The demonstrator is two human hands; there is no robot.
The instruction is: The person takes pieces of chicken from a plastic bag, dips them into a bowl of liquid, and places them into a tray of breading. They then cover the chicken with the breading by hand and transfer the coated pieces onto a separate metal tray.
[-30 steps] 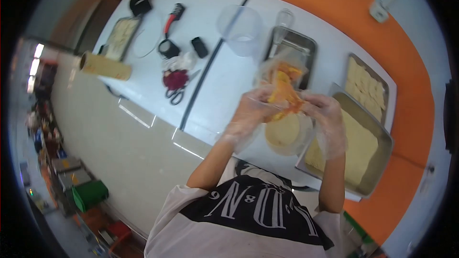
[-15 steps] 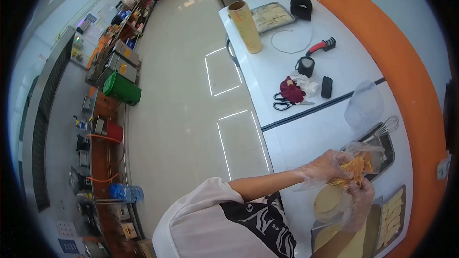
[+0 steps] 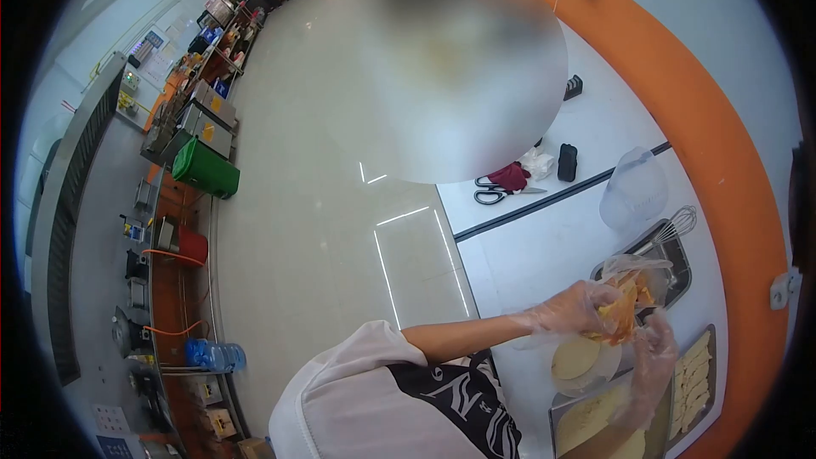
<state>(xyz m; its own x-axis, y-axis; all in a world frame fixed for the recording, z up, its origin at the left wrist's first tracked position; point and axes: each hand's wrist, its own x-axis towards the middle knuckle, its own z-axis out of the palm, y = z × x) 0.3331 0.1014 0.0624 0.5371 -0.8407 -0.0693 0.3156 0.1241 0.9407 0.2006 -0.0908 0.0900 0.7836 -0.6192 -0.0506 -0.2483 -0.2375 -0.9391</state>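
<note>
My left hand (image 3: 586, 308), in a clear plastic glove, is closed around a crumpled yellow-orange food piece (image 3: 619, 321). Just below and to the right is my gloved right hand (image 3: 653, 357), its fingertips apart from the piece and its fingers partly spread. A clear plastic bag (image 3: 636, 265) with orange contents lies beyond my left hand, over a dark metal tray (image 3: 680, 268). Under my wrists are a round container with a pale yellow surface (image 3: 575, 359) and a metal tray holding a pale yellow layer (image 3: 586, 416). Another tray of pale strips (image 3: 693, 382) stands to the right.
A whisk (image 3: 676, 225) rests on the dark tray, beside a clear plastic jug (image 3: 633, 191). Farther along the table lie scissors (image 3: 493, 195), a dark red cloth (image 3: 512, 176) and a black pouch (image 3: 568, 161). A large blurred patch hides the table's far end.
My right hand has come away from the yellow-orange piece, down and to the right. My left hand still holds it. A blurred patch now covers the far table.
</note>
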